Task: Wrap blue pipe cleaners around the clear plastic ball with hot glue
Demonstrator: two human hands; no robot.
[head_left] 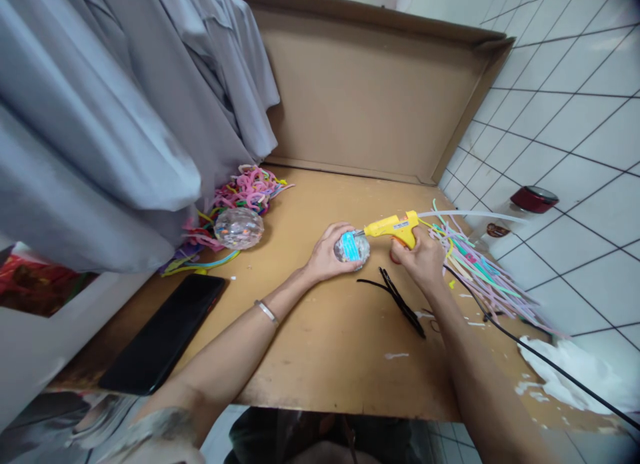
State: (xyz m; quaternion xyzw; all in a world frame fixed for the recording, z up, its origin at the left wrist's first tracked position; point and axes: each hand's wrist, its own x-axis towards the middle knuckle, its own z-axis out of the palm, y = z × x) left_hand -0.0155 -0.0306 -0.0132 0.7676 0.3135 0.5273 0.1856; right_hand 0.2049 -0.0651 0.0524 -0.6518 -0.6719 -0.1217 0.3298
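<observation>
My left hand (pixel 330 253) is closed around a small clear round jar or ball (pixel 361 252) with a bright blue patch (pixel 351 246) on its near face. What fills it I cannot make out. A yellow hot glue gun (pixel 397 227) sits in my right hand (pixel 423 257), fingers wrapped round its handle. Its nozzle meets the blue patch near the top edge, touching or very close. From the gun's back sticks a long whitish glue stick (pixel 470 215). Black pipe cleaners (pixel 400 301) lie on the table just below my hands.
Pastel pipe cleaners (pixel 493 277) lie at the right beside a black cord (pixel 540 361) and white tissue (pixel 575 374). A red-lidded jar (pixel 533 199) stands by the tiles. Left are a clear ball (pixel 240 228), tangled pipe cleaners (pixel 253 189), a phone (pixel 167 331) and hanging grey cloth (pixel 165 97). Cardboard (pixel 370 97) stands behind.
</observation>
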